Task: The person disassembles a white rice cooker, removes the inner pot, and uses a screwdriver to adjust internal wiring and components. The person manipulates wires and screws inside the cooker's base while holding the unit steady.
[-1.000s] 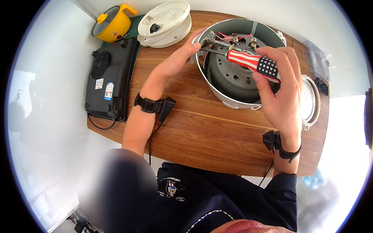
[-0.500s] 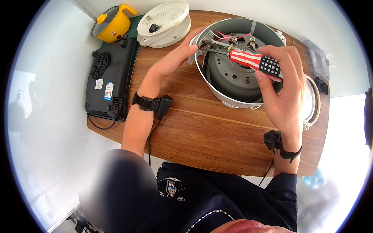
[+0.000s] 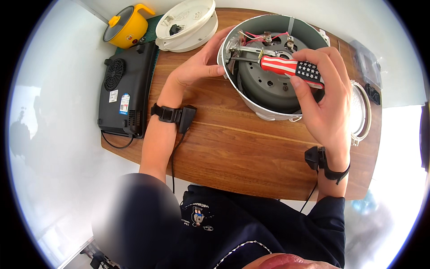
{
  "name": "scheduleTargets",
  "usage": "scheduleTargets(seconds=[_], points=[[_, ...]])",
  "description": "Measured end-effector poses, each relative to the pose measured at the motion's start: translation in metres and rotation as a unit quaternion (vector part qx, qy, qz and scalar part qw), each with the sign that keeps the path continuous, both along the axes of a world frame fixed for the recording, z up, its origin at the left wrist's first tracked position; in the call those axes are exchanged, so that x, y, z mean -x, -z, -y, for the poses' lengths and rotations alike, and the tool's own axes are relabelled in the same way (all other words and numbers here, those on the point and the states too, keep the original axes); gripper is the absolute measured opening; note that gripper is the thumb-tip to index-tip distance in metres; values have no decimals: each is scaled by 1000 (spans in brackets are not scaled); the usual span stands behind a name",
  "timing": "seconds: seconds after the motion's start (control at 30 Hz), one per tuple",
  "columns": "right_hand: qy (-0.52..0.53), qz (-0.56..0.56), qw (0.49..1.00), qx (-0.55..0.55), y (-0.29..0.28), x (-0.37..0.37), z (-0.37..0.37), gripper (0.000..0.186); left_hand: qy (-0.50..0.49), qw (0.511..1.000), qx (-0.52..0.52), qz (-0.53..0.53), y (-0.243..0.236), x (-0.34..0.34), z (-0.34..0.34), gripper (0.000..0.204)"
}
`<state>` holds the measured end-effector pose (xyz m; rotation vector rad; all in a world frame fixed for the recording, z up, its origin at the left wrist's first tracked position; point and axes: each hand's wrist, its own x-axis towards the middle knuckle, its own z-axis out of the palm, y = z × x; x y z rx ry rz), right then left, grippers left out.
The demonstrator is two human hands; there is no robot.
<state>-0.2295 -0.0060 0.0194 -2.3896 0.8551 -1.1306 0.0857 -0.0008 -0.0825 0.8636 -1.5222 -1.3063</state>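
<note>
A round, pale metal appliance housing [image 3: 264, 110], probably a rice cooker's body, stands open at the table's far side. Inside sit a grey round plate [image 3: 262, 80], pink and white wires and metal terminals. My left hand [image 3: 201, 65] grips the housing from its left; the thumb rests by the outer wall and the fingertips are hidden behind it. Closed round a screwdriver [image 3: 280, 65], my right hand [image 3: 329, 85] holds it over the opening. Its handle has red and white stripes and white stars on black. The shaft points left toward metal parts inside the wall; its tip's contact is unclear.
Far left are a yellow pot [image 3: 130, 29], a black induction cooker [image 3: 127, 89] lying vented side up, and white plastic covers [image 3: 190, 27]. Right of the housing lie a white ring-shaped part [image 3: 359, 114], a clear plastic box [image 3: 366, 62] and a small black part [image 3: 372, 94].
My left thumb has moved from the housing's rim down beside its outer wall. The screwdriver stays in my right hand, shifted slightly left. The whole view has shifted a little.
</note>
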Motion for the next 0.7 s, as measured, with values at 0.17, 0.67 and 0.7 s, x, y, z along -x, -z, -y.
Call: scheduleTargets(seconds=[0.17,0.67,0.7], points=[[6,-3,1000,-2,0,2,1,31,7,1000,3,-2,1,-1,1,122],[3,20,1000,-12,-7,4,0,28,-1,1000,9,-3,0,-1,3,125],[1,22,1000,-14,-8,4,-1,28,0,1000,9,-9,1,-1,3,125]])
